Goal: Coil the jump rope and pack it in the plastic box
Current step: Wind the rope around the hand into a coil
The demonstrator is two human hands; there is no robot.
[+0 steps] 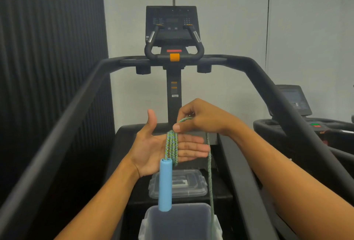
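In a gym, above a treadmill (174, 90), the left hand (151, 149) lies flat, fingers (193, 147) straight, pointing right. The right hand (201, 119), just above, pinches the jump rope (171, 146) looped crosswise around those fingers. Its blue handle (165, 186) hangs down over the open plastic box (182, 222) below.

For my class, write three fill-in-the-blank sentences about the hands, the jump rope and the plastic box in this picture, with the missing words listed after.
1. The right hand pinches the green braided jump rope above the loops wound round the open left hand, whose ____ points up, clear of them.
2. The cylindrical foam handle hanging below the left hand is ____ in colour.
3. The clear plastic box stands without its ____, which lies flat beyond it.
Missing words: thumb; blue; lid.
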